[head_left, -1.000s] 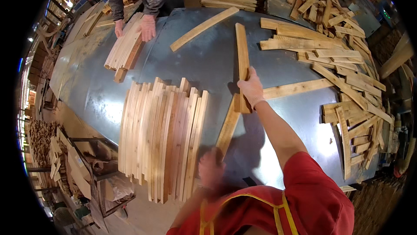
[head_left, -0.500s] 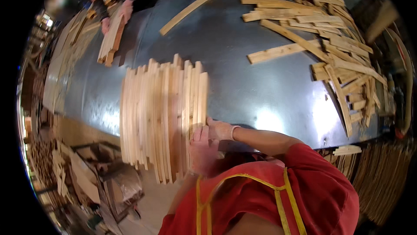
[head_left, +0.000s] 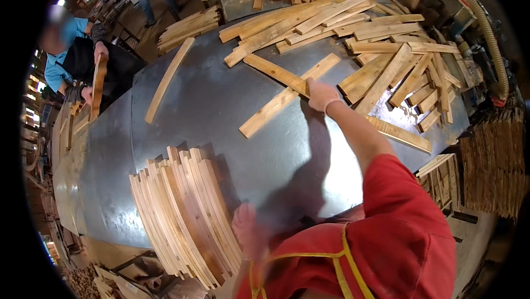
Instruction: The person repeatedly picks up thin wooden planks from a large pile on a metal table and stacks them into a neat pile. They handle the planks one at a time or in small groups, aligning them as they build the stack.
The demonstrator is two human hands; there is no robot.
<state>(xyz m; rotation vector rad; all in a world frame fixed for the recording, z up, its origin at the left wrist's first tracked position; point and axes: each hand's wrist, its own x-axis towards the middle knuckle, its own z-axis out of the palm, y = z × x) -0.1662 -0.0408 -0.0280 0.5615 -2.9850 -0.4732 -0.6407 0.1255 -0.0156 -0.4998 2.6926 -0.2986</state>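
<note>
My right hand (head_left: 323, 96), in a pale glove, reaches out over the metal table and is closed on the near end of a wooden slat (head_left: 274, 73). That slat lies across another slat (head_left: 290, 96), which rests on the tabletop. My left hand (head_left: 247, 229) is blurred beside the right edge of a row of slats (head_left: 182, 216) standing side by side at the table's near edge. Its fingers are smeared, and I cannot tell whether it touches the row.
A loose heap of slats (head_left: 381, 31) covers the table's far right. One slat (head_left: 170, 80) lies alone at the far left of the metal table (head_left: 221, 111). A co-worker (head_left: 83, 50) at the left holds a piece of wood (head_left: 98, 86). A ribbed hose (head_left: 491, 39) hangs at the right.
My right hand has left the row of slats and reached forward to a loose slat. My left hand stays near the row. The co-worker has raised the wood; the view has shifted.
</note>
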